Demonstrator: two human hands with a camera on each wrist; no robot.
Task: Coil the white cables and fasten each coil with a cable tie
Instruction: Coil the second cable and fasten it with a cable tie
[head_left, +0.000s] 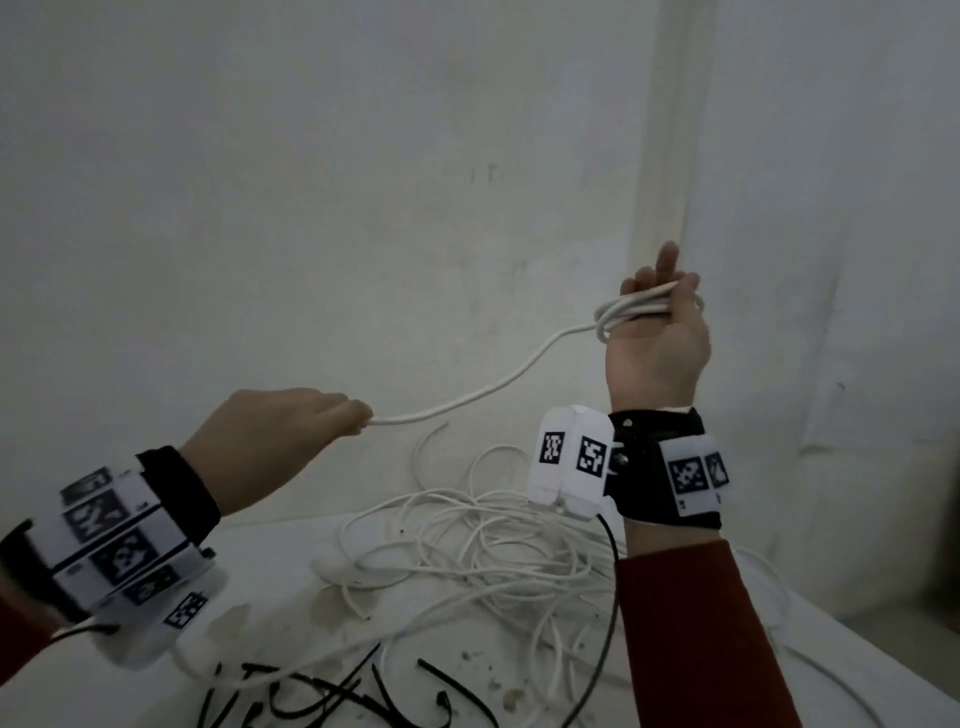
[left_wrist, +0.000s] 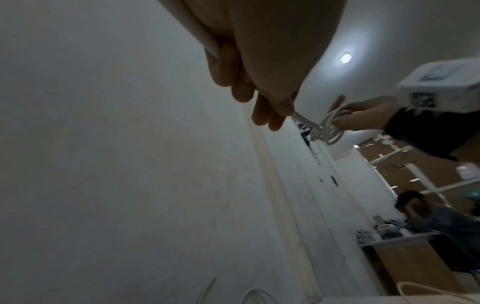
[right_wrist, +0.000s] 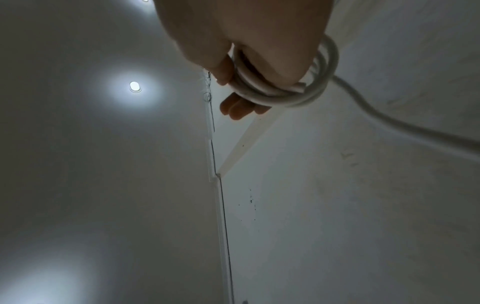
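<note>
1. Right hand (head_left: 657, 338): raised upright at the right of the scene before the far wall (head_left: 363, 182), well above the table (head_left: 857, 660). Several loops of white cable, the coil (head_left: 631, 307), are wound around the hand, and the thumb and curled fingers hold them; one finger points up.
2. White cable (head_left: 483, 392): one strand runs from the coil down and to the left, sagging in mid-air, to the left hand.
3. Left hand (head_left: 275, 436): held lower, left of centre, above the table's far edge; fingertips pinch the strand, which passes on through the closed hand in the left wrist view.
4. Loose white cables (head_left: 493, 551): a tangled heap on the table, below and between the two hands.
5. Black cable ties (head_left: 332, 696): scattered on the table's near edge, left of centre, just near of the heap.
6. Both wrists carry black straps with white marker blocks; the sleeves are dark red.
</note>
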